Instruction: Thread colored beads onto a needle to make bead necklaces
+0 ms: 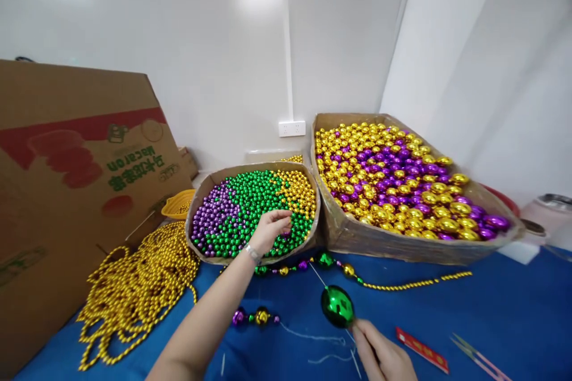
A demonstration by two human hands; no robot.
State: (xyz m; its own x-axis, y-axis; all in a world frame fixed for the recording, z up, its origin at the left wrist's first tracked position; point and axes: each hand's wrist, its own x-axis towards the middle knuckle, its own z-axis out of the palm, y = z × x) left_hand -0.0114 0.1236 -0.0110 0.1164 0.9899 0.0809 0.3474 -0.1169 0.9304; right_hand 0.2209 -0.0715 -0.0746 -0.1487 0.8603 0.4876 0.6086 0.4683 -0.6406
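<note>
Far to the left of the fingers, a tall printed carton (89,155), stiff and matte. Beyond and right of the left hand (267,233), a brown cardboard box (357,235) heaped with glossy gold and purple balls (400,175). Below the fingers of that hand, a smaller box (210,183) of round, shiny beads (254,199) in purple, green and gold. Farther left of those fingers, a limp, ropy pile of gold bead strands (143,277). At the fingertips of the right hand (385,352), closed on its lower end, a mirror-bright green ball (337,306), threaded on pale string (317,275) leading up and left. Likely light and hollow, hard yet slick, perhaps easily dented; best gripped near the threaded ends, not on the polished curve. By the left hand's fingertips, loosely bent and nearly together, a purple bead (286,231) (pinched there or merely lying behind, impossible to tell).
</note>
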